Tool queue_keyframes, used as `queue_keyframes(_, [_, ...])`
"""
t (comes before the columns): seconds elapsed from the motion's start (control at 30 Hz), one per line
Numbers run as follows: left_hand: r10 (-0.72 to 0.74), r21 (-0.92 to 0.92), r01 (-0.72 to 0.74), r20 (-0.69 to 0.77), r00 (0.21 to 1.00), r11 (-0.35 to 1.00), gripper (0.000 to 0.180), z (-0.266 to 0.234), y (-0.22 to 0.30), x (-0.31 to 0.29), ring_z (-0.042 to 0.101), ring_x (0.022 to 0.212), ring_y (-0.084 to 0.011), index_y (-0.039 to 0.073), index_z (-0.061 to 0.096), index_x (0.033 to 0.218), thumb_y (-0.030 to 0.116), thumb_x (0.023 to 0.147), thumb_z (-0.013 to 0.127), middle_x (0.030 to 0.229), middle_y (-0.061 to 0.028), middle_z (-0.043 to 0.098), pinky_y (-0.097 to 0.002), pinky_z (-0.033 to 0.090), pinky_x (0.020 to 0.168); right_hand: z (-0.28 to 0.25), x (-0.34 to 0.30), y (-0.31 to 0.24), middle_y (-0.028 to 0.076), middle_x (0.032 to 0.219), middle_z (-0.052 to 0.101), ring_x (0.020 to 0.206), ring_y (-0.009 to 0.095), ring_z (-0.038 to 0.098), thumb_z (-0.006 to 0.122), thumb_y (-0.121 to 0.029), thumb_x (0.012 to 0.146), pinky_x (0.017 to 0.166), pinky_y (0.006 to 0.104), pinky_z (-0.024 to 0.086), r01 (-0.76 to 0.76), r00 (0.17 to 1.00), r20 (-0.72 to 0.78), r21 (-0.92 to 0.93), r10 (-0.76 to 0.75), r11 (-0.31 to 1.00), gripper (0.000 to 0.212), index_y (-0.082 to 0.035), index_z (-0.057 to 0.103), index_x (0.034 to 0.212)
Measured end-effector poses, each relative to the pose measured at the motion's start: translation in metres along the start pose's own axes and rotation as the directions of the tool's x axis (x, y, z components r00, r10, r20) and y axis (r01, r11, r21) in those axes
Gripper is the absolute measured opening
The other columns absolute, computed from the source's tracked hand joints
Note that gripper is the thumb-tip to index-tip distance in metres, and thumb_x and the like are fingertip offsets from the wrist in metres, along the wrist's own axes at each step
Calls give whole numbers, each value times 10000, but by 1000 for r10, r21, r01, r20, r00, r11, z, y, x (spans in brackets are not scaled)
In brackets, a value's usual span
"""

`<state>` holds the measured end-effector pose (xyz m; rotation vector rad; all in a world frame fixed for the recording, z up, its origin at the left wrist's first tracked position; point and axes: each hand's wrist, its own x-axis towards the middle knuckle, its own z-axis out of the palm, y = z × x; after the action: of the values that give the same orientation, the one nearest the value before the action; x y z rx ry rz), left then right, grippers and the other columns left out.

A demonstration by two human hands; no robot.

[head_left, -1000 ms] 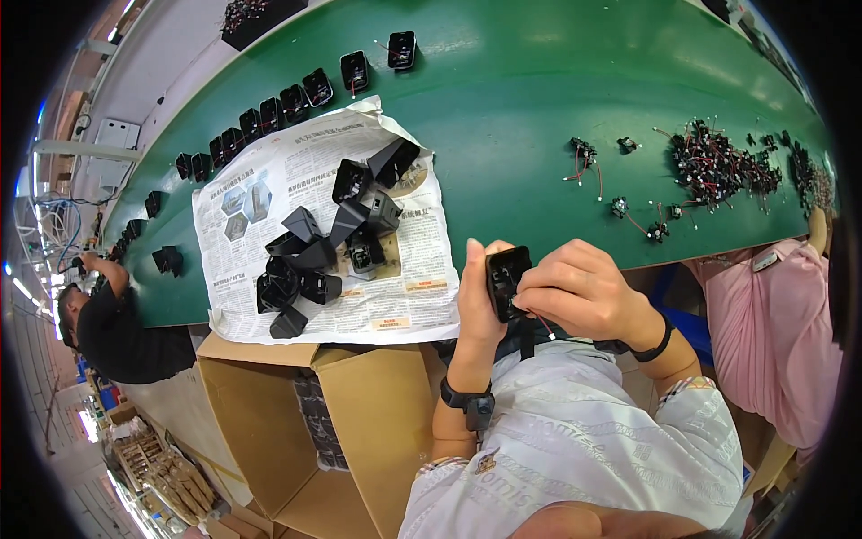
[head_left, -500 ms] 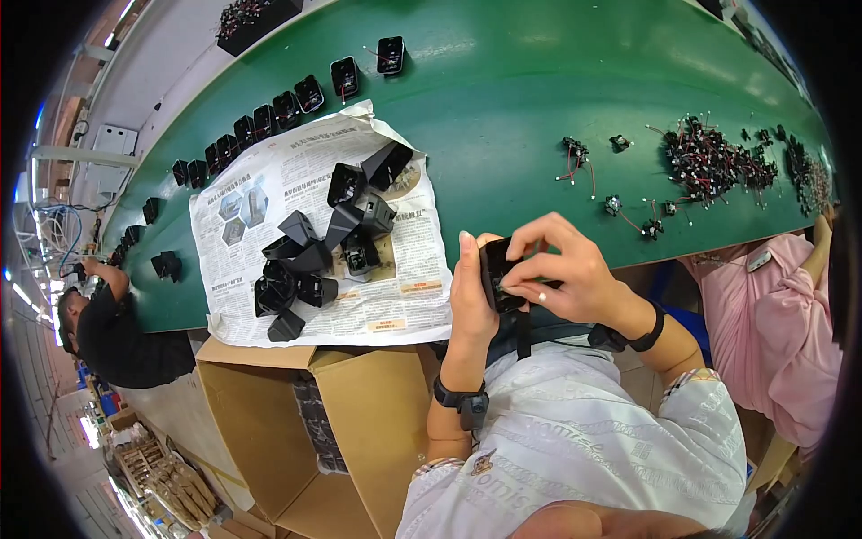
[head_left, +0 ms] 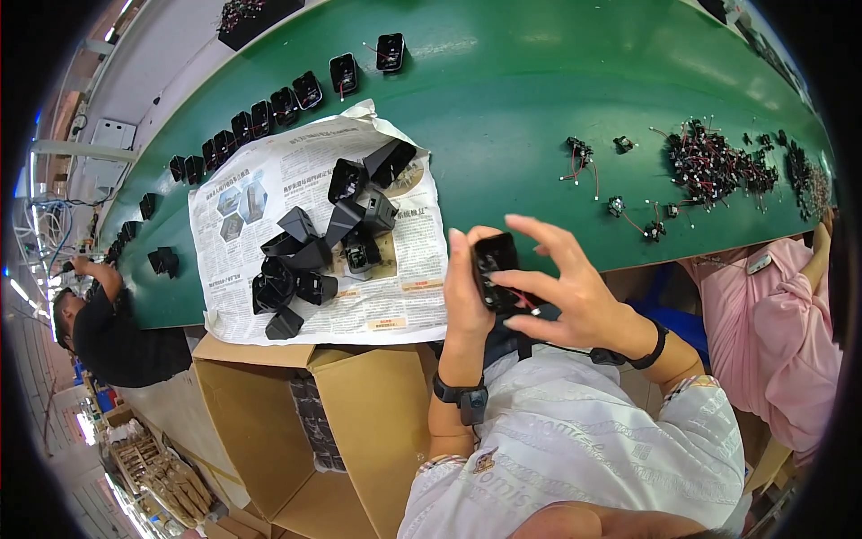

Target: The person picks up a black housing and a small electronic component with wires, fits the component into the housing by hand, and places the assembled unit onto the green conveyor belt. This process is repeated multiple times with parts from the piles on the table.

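A black, box-shaped plastic housing (head_left: 493, 250) is gripped in my left hand (head_left: 465, 292), its open side turned toward my right hand. A thin red wire (head_left: 523, 299) with a small white plug comes out of the housing. My right hand (head_left: 579, 292) is beside it with fingers spread; one fingertip reaches the housing's inside while the index finger is raised. Whether that fingertip presses on a part inside cannot be made out. To the left, several black housings (head_left: 310, 255) lie in a loose heap on a newspaper sheet (head_left: 229, 292).
Along the far side of the green table (head_left: 503, 99) runs a row of black housings (head_left: 343, 74). Small wired parts (head_left: 709, 162) are piled at the right. An open cardboard box (head_left: 377, 422) stands below the table's near edge. Other people are at both sides.
My right hand's fingers have opened and drawn back slightly from the housing. The red wire with its white plug now shows, hanging out. The left hand keeps its hold.
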<state>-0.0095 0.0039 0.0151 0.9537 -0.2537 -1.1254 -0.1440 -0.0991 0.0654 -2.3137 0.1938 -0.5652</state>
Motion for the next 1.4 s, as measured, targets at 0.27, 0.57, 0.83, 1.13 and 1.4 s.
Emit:
queue_keyframes(0.27, [582,814,-335,-4,813,475,265,-9,40,4,525,537,-120,20,616,1176,210,993,595,735,-49,664,-279,399,520,-56,69,27,168,1337,569,1174,389,539,788,-113,683,1030,466,421,110,993,55,-159,-102,981,319,-72,631,957])
queue_keyframes(0.57, [675,977,-109,207,709,-185,565,-72,113,33,507,1213,-338,86,624,1235,322,763,825,1222,-118,604,-478,384,1022,-85,209,234,157,1441,504,1197,362,569,810,-205,758,1015,424,472,-127,986,24,-545,167,829,304,-63,696,1002])
queue_keyframes(0.83, [583,936,-13,230,779,-352,554,-63,127,83,523,1205,-327,92,650,1200,318,728,832,1217,-104,641,-489,377,1004,-35,259,230,191,1429,511,1127,368,620,837,-315,755,963,431,508,-60,994,46,-501,96,864,364,-52,736,986])
queue_keyframes(1.13, [559,853,65,279,781,-517,232,-56,129,107,640,963,-321,73,733,902,286,815,760,906,-125,710,-475,441,899,-6,271,187,211,1328,539,1091,397,632,822,-453,772,926,450,529,-203,970,-18,-607,242,769,553,-44,659,1107])
queue_keyframes(1.4, [638,736,-434,2,770,520,257,-57,132,62,669,722,-178,65,460,808,176,1000,590,857,-123,671,-283,487,590,-125,145,88,114,1040,664,940,309,661,740,-189,852,837,403,535,-3,998,56,-333,23,943,235,-65,654,1033])
